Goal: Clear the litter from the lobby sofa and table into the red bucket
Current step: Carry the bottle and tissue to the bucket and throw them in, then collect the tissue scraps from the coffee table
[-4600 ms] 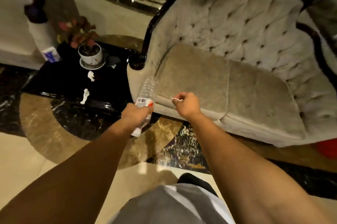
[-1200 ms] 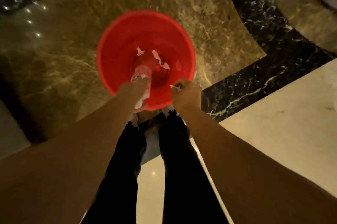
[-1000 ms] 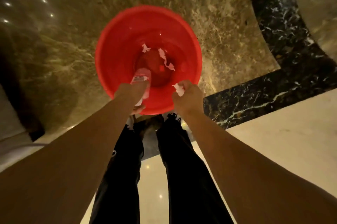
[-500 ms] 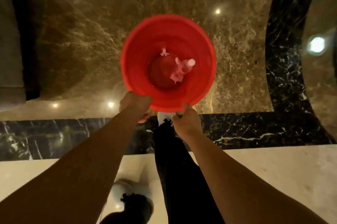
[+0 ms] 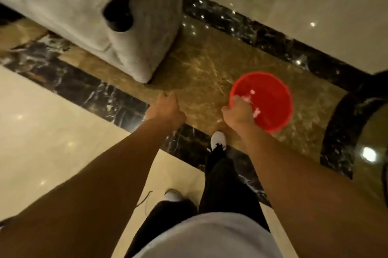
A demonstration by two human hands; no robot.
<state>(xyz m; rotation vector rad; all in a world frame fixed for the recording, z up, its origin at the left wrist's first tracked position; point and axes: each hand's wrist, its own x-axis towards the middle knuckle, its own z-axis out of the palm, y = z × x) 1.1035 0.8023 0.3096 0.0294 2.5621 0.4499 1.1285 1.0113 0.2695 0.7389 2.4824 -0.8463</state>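
Both fists curled: my right hand (image 5: 238, 114) fingers grip the red bucket (image 5: 270, 108) rim, left hand (image 5: 165, 108) empty beside it, sofa (image 5: 84, 16) beyond.

R hand (image 5: 238, 114) closed on red bucket (image 5: 273, 111) rim, white litter (image 5: 251, 98) inside; L hand (image 5: 165, 108) curled, empty, nr sofa (image 5: 94, 16) corner.

1. red bucket (image 5: 270, 111): round, upright on the marble floor, mouth open. Near rim sits under the right hand (image 5: 238, 114), which is closed at that rim.
2. litter (image 5: 252, 98): pale crumpled scraps inside the bucket, just beyond the grip.
3. sofa (image 5: 88, 12): grey upholstered corner, well left of the grip.
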